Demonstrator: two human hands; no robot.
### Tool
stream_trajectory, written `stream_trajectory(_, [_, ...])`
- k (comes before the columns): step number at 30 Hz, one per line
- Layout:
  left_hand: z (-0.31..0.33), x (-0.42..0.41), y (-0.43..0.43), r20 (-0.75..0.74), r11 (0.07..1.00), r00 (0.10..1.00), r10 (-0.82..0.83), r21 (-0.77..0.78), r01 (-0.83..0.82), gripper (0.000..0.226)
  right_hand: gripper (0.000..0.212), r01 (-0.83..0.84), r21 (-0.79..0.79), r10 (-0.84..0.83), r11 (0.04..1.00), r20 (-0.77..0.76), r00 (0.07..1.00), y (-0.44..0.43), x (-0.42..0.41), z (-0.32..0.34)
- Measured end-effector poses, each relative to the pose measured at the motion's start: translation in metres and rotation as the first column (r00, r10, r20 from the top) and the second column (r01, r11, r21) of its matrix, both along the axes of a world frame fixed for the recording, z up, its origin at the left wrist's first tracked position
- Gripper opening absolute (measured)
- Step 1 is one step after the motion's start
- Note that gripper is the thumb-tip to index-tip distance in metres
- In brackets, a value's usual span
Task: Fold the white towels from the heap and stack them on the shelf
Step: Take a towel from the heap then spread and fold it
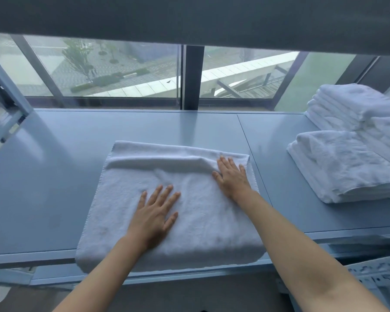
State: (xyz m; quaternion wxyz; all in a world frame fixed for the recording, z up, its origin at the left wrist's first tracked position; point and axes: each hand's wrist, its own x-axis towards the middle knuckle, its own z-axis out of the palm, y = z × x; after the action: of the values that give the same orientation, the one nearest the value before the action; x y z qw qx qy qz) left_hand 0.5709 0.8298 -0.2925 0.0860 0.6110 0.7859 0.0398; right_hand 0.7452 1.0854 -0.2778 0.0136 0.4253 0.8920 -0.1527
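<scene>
1. the stacks of folded towels (347, 163) at the right are cut off by the frame edge.
2. parts of the white towel (200, 221) are covered by both hands.
3. the towel is laid folded in the middle of the blue shelf (54, 176), a raised fold seen near its far edge.
4. it is pressed by the left hand (154, 216) and right hand (232, 176), fingers straight and spread, nothing gripped.
</scene>
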Motion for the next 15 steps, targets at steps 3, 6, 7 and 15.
stream_trajectory(3, [0.000,-0.001,0.001,-0.003,1.000,1.000,0.006,-0.004,-0.006,0.070,0.067,0.010,-0.022,-0.010,1.000,-0.016,1.000,0.009,-0.005,0.004])
stream_trajectory(6, [-0.001,0.000,0.000,0.001,1.000,1.000,0.012,0.003,-0.012,0.069,0.070,0.021,0.011,-0.020,1.000,-0.070,0.997,0.023,-0.010,0.009])
stream_trajectory(7, [-0.001,0.000,0.001,0.004,1.000,1.000,0.011,0.009,-0.012,0.068,0.072,0.018,0.040,-0.015,0.999,-0.087,0.996,0.028,-0.012,0.010])
stream_trajectory(15, [0.013,-0.012,0.013,0.033,0.993,0.999,0.011,0.121,-0.015,0.067,0.068,0.137,0.257,-0.127,0.957,-0.052,0.990,0.044,-0.033,-0.009])
